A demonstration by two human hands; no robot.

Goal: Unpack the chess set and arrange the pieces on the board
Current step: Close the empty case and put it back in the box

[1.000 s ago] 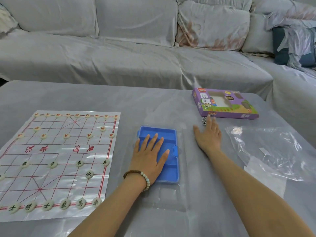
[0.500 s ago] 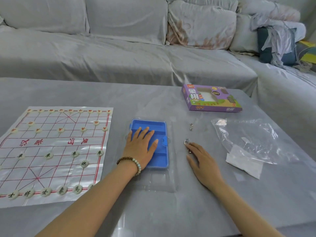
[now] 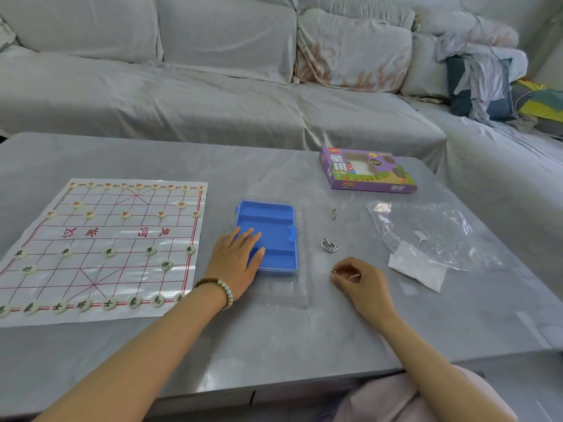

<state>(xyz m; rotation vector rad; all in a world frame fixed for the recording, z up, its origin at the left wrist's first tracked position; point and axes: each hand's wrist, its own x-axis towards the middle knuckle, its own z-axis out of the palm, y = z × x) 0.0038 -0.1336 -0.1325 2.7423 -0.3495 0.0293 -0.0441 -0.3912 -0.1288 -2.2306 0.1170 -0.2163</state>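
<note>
With right hand (image 3: 362,280) curled, pinching a tiny metal ring (image 3: 335,272) between thumb and fingertips, low over the table (image 3: 274,345), nearer its front edge than the heart-shaped metal loop (image 3: 329,245). Drawn back since a second ago, when lying flat and empty up by the purple box (image 3: 368,170) toward the far right corner; half a second ago, reaching at the loop. Cannot tell whether lifted clear of the surface or resting on it.

With left hand (image 3: 236,260) flat, fingers straight, pressing on the left part of the blue tray (image 3: 274,214), mid-table; same as in both earlier moments. Tray compartments bare, sitting on a clear plastic lid (image 3: 274,295).

Left of the tray, by the table's left edge: board (image 3: 100,239) spread flat, pieces (image 3: 166,264) already standing on both back rows, cannon points and soldier lines. Looks complete or nearly so, though its near left corner runs out of view.

As a judgement: unpacking and arranging seemingly done, with only leftover metal bits (image 3: 334,214) beyond the loop to gather. Toward the right edge: crumpled plastic bag (image 3: 426,233), white paper slip (image 3: 417,271) at its near side.
</note>
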